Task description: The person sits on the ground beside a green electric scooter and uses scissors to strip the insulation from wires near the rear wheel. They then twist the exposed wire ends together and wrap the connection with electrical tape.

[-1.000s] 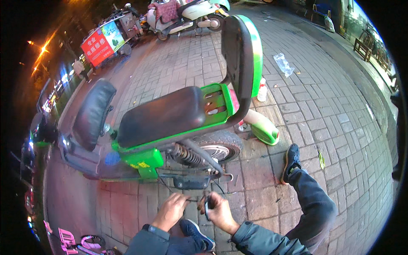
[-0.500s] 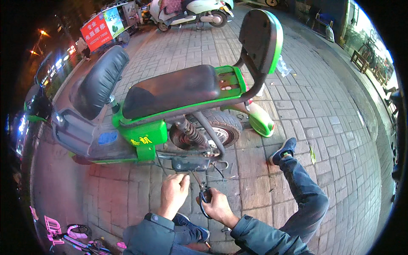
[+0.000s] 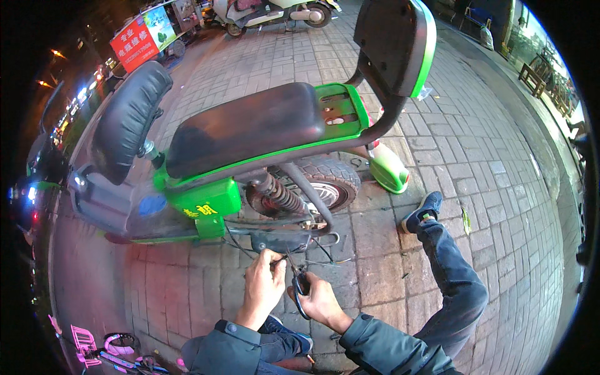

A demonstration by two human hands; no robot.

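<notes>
"Comparing this with half a second ago, what do we see changed?"

"Our left hand (image 3: 262, 284) sits closer to the scissors (image 3: 302, 286); its fingertips are just beside the blades, where half a second ago we see a wider gap."

"And what are we grasping?"

"With the left we pinch a thin dark strand (image 3: 283, 257) between thumb and forefinger; with our right hand (image 3: 322, 301) we grip the scissors by their handles, blades pointing away from us. Whether the blades are parted, we cannot tell."

"Where is our strand, then?"

"At our left fingertips, on our near side of the black box (image 3: 275, 242) low on the green scooter (image 3: 247, 125). We cannot make out whether it touches the blades."

"So what do we make of it?"

"We judge that strand and blades are now close enough to work together. Loose black cables (image 3: 320, 250) hang just beyond, so we think care is due."
</notes>
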